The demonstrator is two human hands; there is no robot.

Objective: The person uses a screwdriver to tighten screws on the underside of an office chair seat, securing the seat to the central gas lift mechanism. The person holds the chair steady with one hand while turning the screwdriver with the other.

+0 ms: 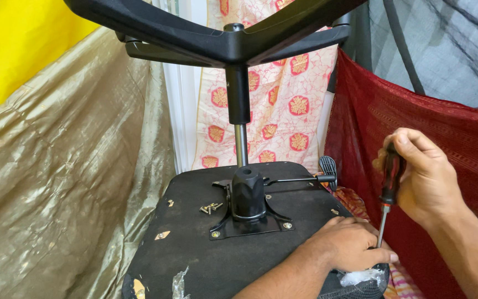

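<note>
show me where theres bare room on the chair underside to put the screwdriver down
The seat underside is bare on its left side, between the loose screws and the left edge, and along the front strip below the mounting plate. The right front corner is crowded: the left hand rests there, and the right hand holds the screwdriver upright above it.

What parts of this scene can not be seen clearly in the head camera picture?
- Tip of the screwdriver: hidden behind the left hand, so what it touches is unclear.
- Chair base: its arms are cut off by the top edge; no wheels are seen.
- Loose screws on the seat underside: too small to count surely.
- Handle grip: partly covered by the right hand.
</note>
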